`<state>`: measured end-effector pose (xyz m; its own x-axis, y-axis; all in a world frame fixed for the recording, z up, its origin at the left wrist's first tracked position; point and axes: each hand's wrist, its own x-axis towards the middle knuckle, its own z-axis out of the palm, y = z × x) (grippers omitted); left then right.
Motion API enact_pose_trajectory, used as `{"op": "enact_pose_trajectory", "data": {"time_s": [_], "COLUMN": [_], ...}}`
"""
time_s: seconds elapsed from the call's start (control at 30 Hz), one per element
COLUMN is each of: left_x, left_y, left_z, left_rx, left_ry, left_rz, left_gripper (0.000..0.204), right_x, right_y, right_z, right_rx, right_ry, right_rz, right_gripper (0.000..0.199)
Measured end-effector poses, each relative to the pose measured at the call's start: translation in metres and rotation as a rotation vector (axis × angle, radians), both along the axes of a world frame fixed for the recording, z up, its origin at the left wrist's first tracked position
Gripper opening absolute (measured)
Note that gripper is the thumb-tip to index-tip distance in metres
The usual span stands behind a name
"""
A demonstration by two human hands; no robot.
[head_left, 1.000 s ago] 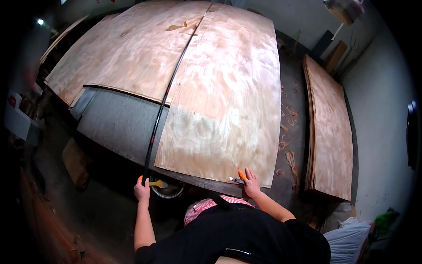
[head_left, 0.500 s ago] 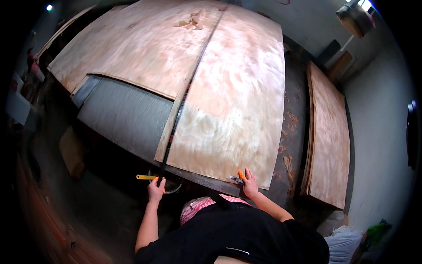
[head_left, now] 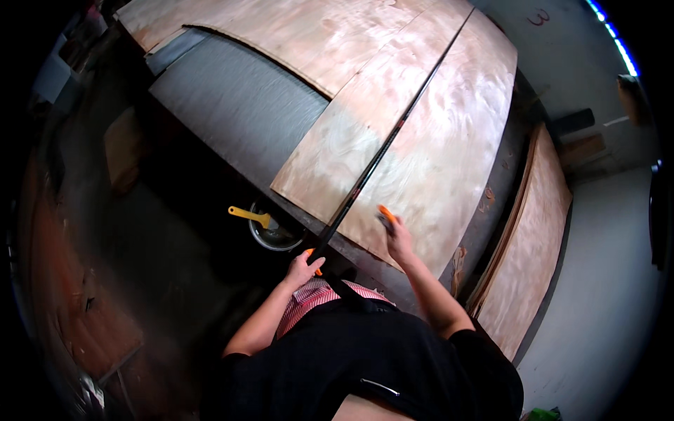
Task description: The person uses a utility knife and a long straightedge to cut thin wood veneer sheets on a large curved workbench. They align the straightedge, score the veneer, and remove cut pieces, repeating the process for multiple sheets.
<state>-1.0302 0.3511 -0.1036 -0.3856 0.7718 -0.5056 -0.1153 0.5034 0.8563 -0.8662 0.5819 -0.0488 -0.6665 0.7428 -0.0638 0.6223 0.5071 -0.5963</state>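
My left hand (head_left: 302, 270) is closed on the near end of the long black straightedge (head_left: 379, 158), fingers wrapped round it at the counter (head_left: 232, 112) edge, with something orange under the grip that I can't make out. The straightedge runs away from me, up and to the right, lying flat across the big veneer sheet (head_left: 428, 154), and its far end goes out of view near the top. My right hand (head_left: 399, 238) is clamped on a small orange-handled cutter (head_left: 386, 214), which rests on the veneer just to the right of the straightedge, near the front edge of the sheet. Whether the blade is touching the wood I can't tell. A bucket (head_left: 275, 231) with a yellow-handled brush (head_left: 249, 215) across it sits on the floor below the counter edge, just left of my left hand. A second veneer sheet (head_left: 537, 245) leans to the right, well apart. Risks as I see them: I only hold the straightedge at one end, so the far end could pivot under side pressure from the cutter and the line would wander. The veneer looks thin with swirly grain, so a blade could follow the grain or tear the sheet at the front edge. My left hand sits close to the cutter's line, so a slip toward me could reach the fingers.
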Motion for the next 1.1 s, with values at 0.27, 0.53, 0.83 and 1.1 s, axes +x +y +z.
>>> {"op": "enact_pose_trajectory", "data": {"time_s": [0.27, 0.53, 0.83, 1.1], "left_x": [0.029, 0.064, 0.154, 0.174], "left_y": [-0.021, -0.013, 0.018, 0.062], "left_z": [0.019, 0.027, -0.060, 0.011], "left_rx": [-0.134, -0.103, 0.131, -0.241], "left_ry": [-0.039, 0.157, -0.096, -0.295], "left_rz": [-0.232, -0.374, -0.141, -0.076], "left_gripper": [0.048, 0.045, 0.026, 0.020], "right_x": [-0.221, -0.122, 0.218, 0.284], "right_y": [-0.046, -0.002, 0.085, 0.017], "right_z": [-0.015, 0.029, -0.016, -0.029], "right_rx": [0.055, -0.030, -0.345, -0.448], "right_ry": [-0.451, -0.025, 0.308, 0.174], "right_rz": [0.767, 0.448, -0.540, -0.651], "right_gripper": [0.021, 0.017, 0.025, 0.026]}}
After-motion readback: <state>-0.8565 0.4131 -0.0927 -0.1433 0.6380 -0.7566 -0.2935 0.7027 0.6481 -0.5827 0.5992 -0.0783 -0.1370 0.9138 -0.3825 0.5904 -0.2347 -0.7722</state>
